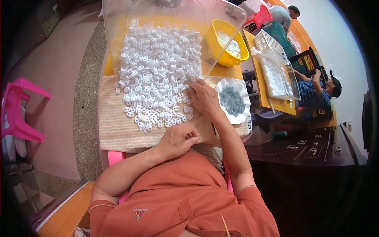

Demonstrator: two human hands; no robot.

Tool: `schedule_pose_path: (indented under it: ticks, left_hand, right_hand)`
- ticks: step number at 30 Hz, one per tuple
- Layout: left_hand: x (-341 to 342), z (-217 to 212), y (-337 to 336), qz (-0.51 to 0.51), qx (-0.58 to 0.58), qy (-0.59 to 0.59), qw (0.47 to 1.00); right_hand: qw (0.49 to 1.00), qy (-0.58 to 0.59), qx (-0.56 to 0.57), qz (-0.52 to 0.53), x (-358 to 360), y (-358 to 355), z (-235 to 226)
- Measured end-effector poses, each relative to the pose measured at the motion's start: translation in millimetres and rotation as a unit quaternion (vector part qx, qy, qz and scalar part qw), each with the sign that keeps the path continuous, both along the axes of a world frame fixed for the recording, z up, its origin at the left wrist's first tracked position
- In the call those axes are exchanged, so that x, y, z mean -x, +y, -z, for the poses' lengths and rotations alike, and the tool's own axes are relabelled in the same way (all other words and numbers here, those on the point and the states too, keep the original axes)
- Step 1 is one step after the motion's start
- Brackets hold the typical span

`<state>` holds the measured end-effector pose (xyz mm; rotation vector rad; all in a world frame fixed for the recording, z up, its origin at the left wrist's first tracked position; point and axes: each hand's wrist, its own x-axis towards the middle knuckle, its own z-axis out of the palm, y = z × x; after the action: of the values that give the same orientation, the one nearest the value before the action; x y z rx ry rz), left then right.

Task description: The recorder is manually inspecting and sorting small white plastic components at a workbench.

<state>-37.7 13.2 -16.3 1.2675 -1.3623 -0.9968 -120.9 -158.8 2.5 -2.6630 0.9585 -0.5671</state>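
The largest thing is the tabletop (pixel 221 71), its near part covered by a striped cloth (pixel 110 132) that reaches the near edge. Past its right edge stands a smaller tabletop (pixel 258 79) with a clear tray (pixel 295 89) of white pieces. A clear plastic bin (pixel 117 23) takes up the far left of the main tabletop. The pile of white pieces (pixel 158 67) fills the middle, spreading from the bin over the cloth and thinning toward the near edge. At the far right corner sits a yellow basin (pixel 229 59), partly filled with more white pieces. Below it, against the right edge, lies a scalloped white plate (pixel 237 119).

The right hand (pixel 203 96) is between plate and pile, fingers bent, fingertips at the pile's right side; the pile extends leftward and away from it. Whether it pinches a piece cannot be told. The left hand (pixel 179 138) is by the near edge with fingers curled in and thumb close to the forefinger; the pile's nearest pieces lie just beyond it. Anything held there is hidden. Smallest are the grey bits (pixel 232 99), heaped in the middle of the plate.
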Motion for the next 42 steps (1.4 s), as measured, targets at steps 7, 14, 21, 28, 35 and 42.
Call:
schedule_pose_path:
  ticks: [7,14,21,28,35,42]
  left_hand:
    - [-8.2,-3.4,-4.4,-0.062,-0.058,0.12,0.989]
    - [-15.6,-3.3,-11.6,-0.105,-0.091,0.311,0.94]
    - [-17.7,-16.3,-10.9,-0.111,-0.124,0.503,0.848]
    - [-20.0,-5.3,-6.7,-0.107,-0.126,0.522,0.837]
    - [-19.5,-11.1,-8.1,-0.108,-0.117,0.504,0.849]
    - [-21.6,-12.5,-8.7,-0.084,-0.116,0.469,0.872]
  right_hand:
    - [0.985,-0.103,-0.14,0.007,13.3,4.3,0.8]
    - [0.909,-0.228,-0.348,0.0,25.4,13.8,-9.7]
    - [0.954,-0.221,-0.16,-0.122,35.0,54.6,-17.2]
    - [0.963,-0.217,-0.025,-0.16,34.7,69.0,-24.5]
    - [0.922,-0.272,-0.232,-0.146,45.3,69.6,-16.2]
    - [0.905,-0.278,-0.294,-0.135,50.0,71.0,-6.1]
